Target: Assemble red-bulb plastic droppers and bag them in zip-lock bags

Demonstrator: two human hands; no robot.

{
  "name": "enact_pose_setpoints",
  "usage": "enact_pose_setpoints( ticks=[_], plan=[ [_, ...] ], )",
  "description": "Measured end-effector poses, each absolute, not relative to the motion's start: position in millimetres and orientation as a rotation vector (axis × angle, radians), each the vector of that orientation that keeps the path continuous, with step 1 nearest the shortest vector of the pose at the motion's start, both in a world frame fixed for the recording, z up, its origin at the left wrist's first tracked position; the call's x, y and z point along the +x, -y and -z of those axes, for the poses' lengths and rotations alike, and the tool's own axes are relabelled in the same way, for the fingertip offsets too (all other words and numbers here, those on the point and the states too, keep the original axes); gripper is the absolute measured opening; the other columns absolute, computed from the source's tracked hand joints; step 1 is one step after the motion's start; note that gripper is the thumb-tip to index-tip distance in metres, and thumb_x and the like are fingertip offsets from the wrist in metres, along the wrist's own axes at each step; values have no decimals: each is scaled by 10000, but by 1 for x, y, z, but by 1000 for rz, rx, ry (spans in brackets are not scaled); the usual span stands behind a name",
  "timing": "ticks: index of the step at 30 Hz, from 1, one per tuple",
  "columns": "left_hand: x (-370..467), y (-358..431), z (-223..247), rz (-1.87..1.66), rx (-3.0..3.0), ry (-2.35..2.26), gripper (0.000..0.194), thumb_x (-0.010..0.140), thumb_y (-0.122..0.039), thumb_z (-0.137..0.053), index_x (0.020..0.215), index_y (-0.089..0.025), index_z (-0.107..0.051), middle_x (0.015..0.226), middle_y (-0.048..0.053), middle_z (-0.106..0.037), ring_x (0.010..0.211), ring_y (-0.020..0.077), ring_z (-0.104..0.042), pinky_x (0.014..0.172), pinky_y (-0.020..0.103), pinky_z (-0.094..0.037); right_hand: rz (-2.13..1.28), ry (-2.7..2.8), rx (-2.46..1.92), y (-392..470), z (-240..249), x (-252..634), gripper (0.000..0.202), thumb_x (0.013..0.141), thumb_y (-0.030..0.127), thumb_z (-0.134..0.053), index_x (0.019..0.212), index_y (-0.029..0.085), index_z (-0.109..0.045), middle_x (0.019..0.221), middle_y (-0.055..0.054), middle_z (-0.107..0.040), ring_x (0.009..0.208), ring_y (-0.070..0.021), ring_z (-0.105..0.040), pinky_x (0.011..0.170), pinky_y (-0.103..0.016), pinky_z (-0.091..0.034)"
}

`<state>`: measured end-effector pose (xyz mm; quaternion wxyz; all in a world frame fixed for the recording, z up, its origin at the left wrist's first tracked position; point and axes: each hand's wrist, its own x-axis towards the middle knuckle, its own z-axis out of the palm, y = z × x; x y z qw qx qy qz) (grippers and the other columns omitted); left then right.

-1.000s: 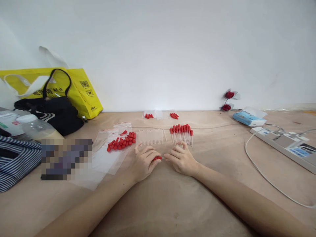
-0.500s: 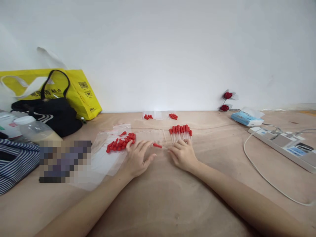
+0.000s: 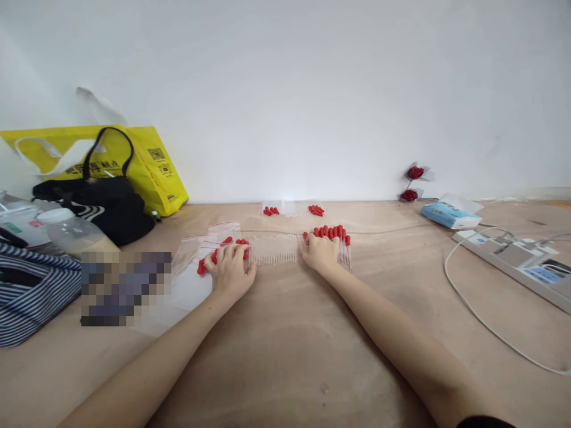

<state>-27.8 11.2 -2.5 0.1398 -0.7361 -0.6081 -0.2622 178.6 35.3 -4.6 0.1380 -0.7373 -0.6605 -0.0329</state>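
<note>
My left hand (image 3: 231, 272) lies over the pile of red rubber bulbs (image 3: 200, 266) on clear zip bags (image 3: 190, 291), its fingers spread among the bulbs. Between my hands, a row of clear glass tubes (image 3: 274, 248) lies side by side with narrow tips toward me. My right hand (image 3: 320, 252) is at the left end of a row of tubes capped with red bulbs (image 3: 334, 232); its fingertips are curled down and partly hidden, touching a bulb-capped tube there.
Small bags with red bulbs (image 3: 316, 210) lie near the wall. At left stand a yellow bag (image 3: 156, 184), a black cap (image 3: 120, 214) and a bottle (image 3: 74, 235). Tissues (image 3: 450, 215), a power strip (image 3: 513, 255) and its white cable are at right.
My left hand has moved left onto the red bulbs. My right hand has moved up to the capped row, and the red-capped tube that lay between my hands is gone from there.
</note>
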Motion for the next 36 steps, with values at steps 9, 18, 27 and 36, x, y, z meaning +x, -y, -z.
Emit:
enact_pose_setpoints(
  ticks=[9,18,27,36],
  plan=[
    [-43,-31,-3,629,-2042,1847,202,723,-350,-496,836,-223,-605,988,86,-576,967,293,-450,865,533,-205,47,1897,-2114,-42,5,177,284,796,284,-388,844,156,-637,891,-135,-638,867,-244,-540,763,-395,-240],
    [-45,-33,-9,580,-1982,1807,296,773,-445,-441,859,-212,-603,947,93,-602,942,285,-471,871,521,-203,21,1901,-2203,-54,4,170,250,749,251,-453,825,127,-657,851,-166,-645,804,-257,-564,782,-436,-240],
    [-52,-40,-6,530,-1977,1784,191,744,-356,-489,704,-206,-600,901,68,-604,922,269,-477,869,515,-213,127,1928,-2168,-47,2,163,267,772,171,-397,838,98,-645,867,-179,-637,833,-265,-544,789,-432,-206],
    [-38,-20,-31,554,-1960,1566,229,787,-295,-450,673,-179,-611,856,79,-612,897,266,-483,892,511,-188,449,2058,-1687,2,9,191,206,804,228,-382,770,122,-555,782,-105,-618,778,-214,-492,697,-345,-213]
  ],
)
